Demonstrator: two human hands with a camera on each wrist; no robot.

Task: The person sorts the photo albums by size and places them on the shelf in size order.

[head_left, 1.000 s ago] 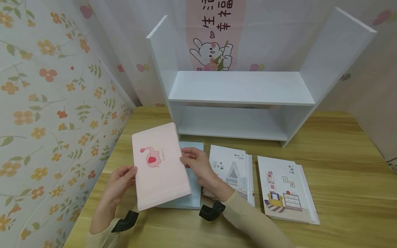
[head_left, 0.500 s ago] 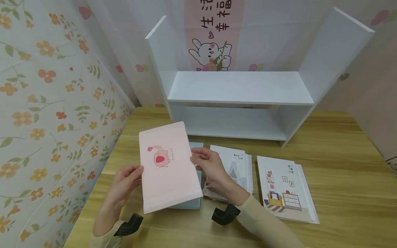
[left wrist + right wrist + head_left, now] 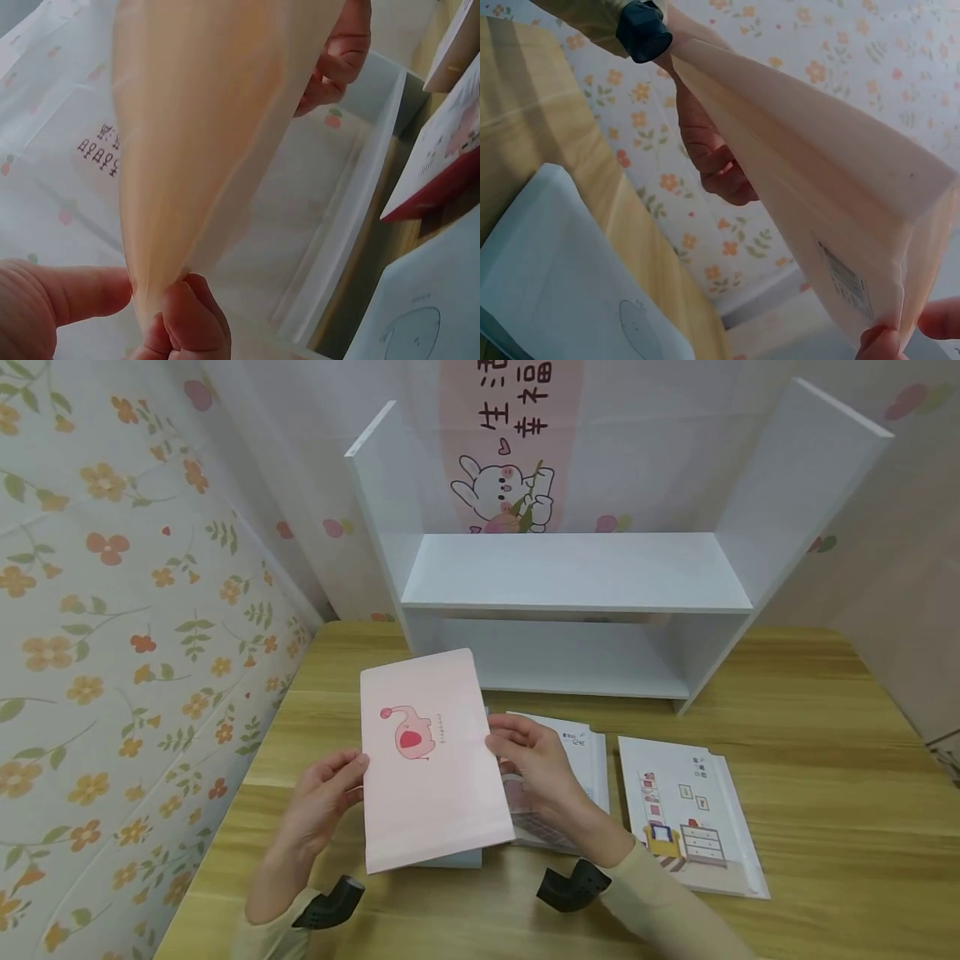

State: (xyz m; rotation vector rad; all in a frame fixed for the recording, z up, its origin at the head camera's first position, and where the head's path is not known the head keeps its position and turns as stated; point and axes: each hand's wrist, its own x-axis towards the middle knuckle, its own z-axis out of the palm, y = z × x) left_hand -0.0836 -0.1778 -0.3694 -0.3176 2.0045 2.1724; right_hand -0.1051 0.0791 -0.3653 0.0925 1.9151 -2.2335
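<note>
Now pink book (image 3: 429, 764) upright between hands: left hand (image 3: 324, 796) pinches left edge, right hand (image 3: 534, 768) pinches right edge

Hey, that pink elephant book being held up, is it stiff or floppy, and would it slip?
The pink elephant book probably stays fairly stiff: held only at its edges by the left hand and right hand, it shows no sag. It looks thin, so likely light. Its smooth cover might slip from a fingertip pinch.

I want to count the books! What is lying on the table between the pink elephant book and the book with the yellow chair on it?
One book with a cot picture lies between the pink elephant book and the yellow-chair book, seen in the head view.
</note>
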